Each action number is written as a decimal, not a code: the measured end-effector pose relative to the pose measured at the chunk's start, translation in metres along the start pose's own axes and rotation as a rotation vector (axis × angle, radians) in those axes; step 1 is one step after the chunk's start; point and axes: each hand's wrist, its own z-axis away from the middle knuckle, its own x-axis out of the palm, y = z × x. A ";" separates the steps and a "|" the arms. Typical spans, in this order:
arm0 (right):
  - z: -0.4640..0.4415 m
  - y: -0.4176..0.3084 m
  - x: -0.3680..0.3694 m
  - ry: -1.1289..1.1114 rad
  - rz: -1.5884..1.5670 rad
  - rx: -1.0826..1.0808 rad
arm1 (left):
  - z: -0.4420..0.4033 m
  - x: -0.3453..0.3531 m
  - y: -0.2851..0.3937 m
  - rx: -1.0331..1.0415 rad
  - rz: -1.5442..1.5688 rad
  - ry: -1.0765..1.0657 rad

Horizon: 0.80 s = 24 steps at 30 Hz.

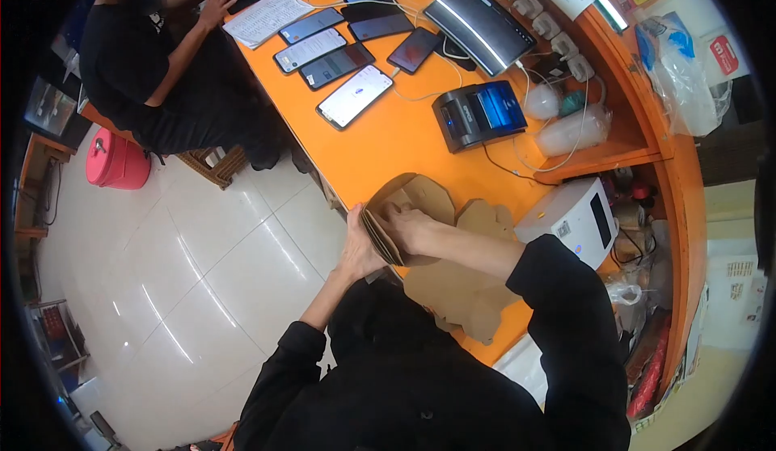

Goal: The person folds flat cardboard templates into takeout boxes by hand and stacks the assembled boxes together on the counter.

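A brown cardboard box (pixel 430 195), partly folded, stands tilted at the front edge of the orange table. My left hand (pixel 356 247) is closed around its left side, with the thumb near the upper rim and the layered flaps against the palm. Inside the box, my right hand (pixel 411 229) has its fingers bent against the inner cardboard; the fingertips are partly hidden. Flat, die-cut cardboard sheets (pixel 461 285) lie on the table beneath my right forearm and to the right of the box.
Several phones (pixel 356 97) lie on the orange table (pixel 323 156) beyond the box. A black receipt printer (pixel 478 115), a black device (pixel 478 27) and a white printer (pixel 570 223) stand rightward, with cables around them. Another person (pixel 133 71) sits at left, near a red bucket (pixel 118 160).
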 end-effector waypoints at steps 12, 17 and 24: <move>-0.018 -0.008 0.013 0.018 -0.077 0.196 | -0.005 0.009 0.014 -0.141 0.002 0.056; -0.016 -0.017 0.005 -0.042 -0.018 0.312 | -0.003 0.023 0.012 -0.212 -0.091 0.012; 0.024 0.000 0.007 0.723 -0.040 -0.104 | -0.012 0.028 -0.012 -0.273 0.214 0.352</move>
